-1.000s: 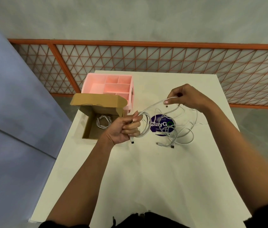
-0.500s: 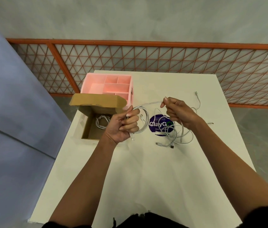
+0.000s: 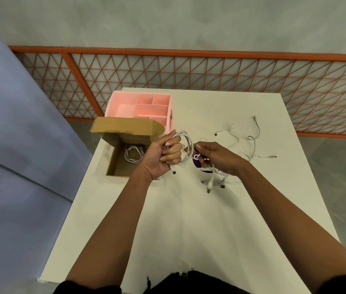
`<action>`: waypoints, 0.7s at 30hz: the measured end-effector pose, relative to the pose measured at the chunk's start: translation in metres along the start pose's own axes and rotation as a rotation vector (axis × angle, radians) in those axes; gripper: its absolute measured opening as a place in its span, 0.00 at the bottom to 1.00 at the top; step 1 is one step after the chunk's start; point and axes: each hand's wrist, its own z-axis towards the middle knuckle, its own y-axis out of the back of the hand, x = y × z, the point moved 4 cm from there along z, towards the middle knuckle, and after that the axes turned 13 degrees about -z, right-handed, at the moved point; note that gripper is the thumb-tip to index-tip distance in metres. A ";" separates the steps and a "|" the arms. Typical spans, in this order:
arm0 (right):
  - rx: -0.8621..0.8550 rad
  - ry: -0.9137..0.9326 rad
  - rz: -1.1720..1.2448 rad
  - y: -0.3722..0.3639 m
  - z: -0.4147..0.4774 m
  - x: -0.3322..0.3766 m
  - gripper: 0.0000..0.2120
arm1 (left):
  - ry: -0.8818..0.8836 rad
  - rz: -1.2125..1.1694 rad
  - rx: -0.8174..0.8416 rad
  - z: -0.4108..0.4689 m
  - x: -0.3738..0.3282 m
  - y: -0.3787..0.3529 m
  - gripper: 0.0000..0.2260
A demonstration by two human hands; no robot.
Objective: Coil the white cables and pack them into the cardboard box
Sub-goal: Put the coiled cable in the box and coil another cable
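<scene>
My left hand (image 3: 163, 154) grips a coiled white cable (image 3: 187, 145) just right of the open cardboard box (image 3: 112, 164); one plug end hangs below the fist. My right hand (image 3: 216, 159) pinches the same cable's loose strand close to the coil. Inside the box lies another coiled white cable (image 3: 132, 154). Several loose white cables (image 3: 250, 145) sprawl on the white table to the right, and some tangled ends (image 3: 212, 183) lie under my right hand.
A pink compartment organiser (image 3: 144, 107) stands behind the box, whose lid flap (image 3: 125, 127) is raised. A purple round sticker (image 3: 197, 163) is partly hidden by my right hand. An orange lattice railing (image 3: 210, 71) runs beyond the white table (image 3: 189, 219).
My right hand came down and left from a raised position to meet the left hand. The loop in my left hand has grown tighter and rounder.
</scene>
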 end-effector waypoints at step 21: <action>-0.060 0.087 -0.132 -0.008 -0.004 0.022 0.16 | -0.192 0.276 -0.391 0.002 -0.004 0.004 0.23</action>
